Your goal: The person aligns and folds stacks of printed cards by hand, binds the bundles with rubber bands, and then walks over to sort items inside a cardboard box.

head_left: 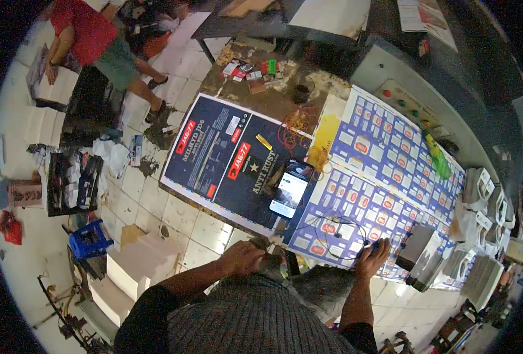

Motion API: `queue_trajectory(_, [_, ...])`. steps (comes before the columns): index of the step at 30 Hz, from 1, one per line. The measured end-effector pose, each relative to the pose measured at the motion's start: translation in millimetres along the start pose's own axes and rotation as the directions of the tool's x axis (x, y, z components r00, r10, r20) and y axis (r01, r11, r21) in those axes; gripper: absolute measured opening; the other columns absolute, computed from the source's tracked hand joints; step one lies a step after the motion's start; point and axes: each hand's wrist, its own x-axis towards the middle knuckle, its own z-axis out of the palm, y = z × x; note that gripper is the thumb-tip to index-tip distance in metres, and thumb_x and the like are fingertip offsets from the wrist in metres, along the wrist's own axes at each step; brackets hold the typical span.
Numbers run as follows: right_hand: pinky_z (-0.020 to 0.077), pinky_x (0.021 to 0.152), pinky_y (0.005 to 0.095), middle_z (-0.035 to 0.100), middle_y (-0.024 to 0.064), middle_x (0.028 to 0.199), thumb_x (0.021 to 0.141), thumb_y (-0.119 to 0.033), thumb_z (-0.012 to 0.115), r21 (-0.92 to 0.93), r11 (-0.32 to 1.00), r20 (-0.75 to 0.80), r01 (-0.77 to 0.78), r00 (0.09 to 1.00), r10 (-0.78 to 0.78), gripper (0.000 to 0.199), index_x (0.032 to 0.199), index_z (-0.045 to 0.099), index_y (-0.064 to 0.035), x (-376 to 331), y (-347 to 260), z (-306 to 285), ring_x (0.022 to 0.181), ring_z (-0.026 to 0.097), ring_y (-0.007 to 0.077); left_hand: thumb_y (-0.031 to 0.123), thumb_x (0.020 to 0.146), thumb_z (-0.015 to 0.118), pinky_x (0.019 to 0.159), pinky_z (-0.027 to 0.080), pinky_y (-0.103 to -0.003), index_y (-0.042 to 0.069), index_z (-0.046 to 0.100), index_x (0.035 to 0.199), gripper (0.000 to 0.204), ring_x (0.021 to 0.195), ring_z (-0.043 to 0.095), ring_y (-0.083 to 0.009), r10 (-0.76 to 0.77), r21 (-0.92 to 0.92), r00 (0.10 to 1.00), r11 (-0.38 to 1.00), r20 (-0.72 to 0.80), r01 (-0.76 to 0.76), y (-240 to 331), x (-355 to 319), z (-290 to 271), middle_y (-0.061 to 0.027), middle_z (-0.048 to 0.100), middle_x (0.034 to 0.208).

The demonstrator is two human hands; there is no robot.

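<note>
My left hand is closed in front of my body, just off the table's near edge. Something small and greyish-brown shows at its fingers, too unclear to name. With fingers stretched out, my right hand rests at the near edge of a blue-and-white printed sheet. Beside it a thin black cable lies looped over that sheet. Between my hands and farther off, a smartphone with a lit screen overlaps a dark printed sheet. Tangled rubber bands and a yellow strip lie beyond the phone.
Stacked paper blocks sit at the table's right end. A grey panel with buttons borders the far right. Small cards lie at the back. At far left a person in a red shirt bends over stacked paper; a blue crate stands nearer.
</note>
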Motion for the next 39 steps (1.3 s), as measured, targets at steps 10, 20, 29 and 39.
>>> queue_trajectory(10, [0.0343,0.104,0.0568,0.047,0.0255,0.133,0.092,-0.033,0.040,0.007,0.998,0.033,-0.061,0.998,0.061,0.048,0.127,0.045,0.0005,-11.8,15.8,3.8,0.126,0.043,0.0430,0.022,0.086,0.060,0.075,0.050,-0.045,0.007,0.055,0.121,0.039,0.085,0.063,-0.0330,-0.335,-0.004,0.907,0.938,-0.254,0.346,-16.9,-58.3,-48.3,-0.0141,0.064,0.092])
queue_trajectory(20, [0.0296,0.109,0.0510,0.044,0.0214,0.140,0.098,-0.048,0.030,-0.009,0.992,0.098,-0.126,0.987,0.126,0.061,0.131,0.047,0.0008,-23.6,30.2,13.0,0.132,0.038,0.0387,0.031,0.086,0.064,0.083,0.051,-0.042,0.004,0.055,0.121,0.045,0.099,0.063,-0.0332,-0.810,-0.177,0.503,0.566,-0.301,0.805,-111.8,-206.7,-6.8,-0.0172,0.066,0.104])
queue_trajectory(29, [0.0268,0.112,0.0508,0.042,0.0228,0.141,0.100,-0.048,0.026,-0.030,0.999,0.152,-0.029,0.988,0.033,0.064,0.136,0.042,0.0030,-20.4,16.1,21.4,0.134,0.035,0.0405,0.031,0.085,0.068,0.070,0.055,-0.037,0.007,0.060,0.117,0.041,0.073,0.065,-0.0235,-0.464,0.356,0.812,0.735,-0.355,0.576,-145.4,-303.7,79.0,-0.0079,0.066,0.077])
queue_trajectory(39, [0.0326,0.107,0.0492,0.038,0.0275,0.139,0.100,-0.039,0.042,0.092,0.951,-0.232,-0.296,0.922,0.310,0.062,0.142,0.029,0.0045,59.9,-86.5,-9.1,0.127,0.041,0.0406,0.032,0.086,0.069,0.080,0.054,-0.039,0.003,0.032,0.143,0.073,0.095,0.066,-0.0314,-0.778,-0.559,0.514,0.622,-0.361,0.549,-276.5,-342.1,-15.5,-0.0250,0.061,0.116])
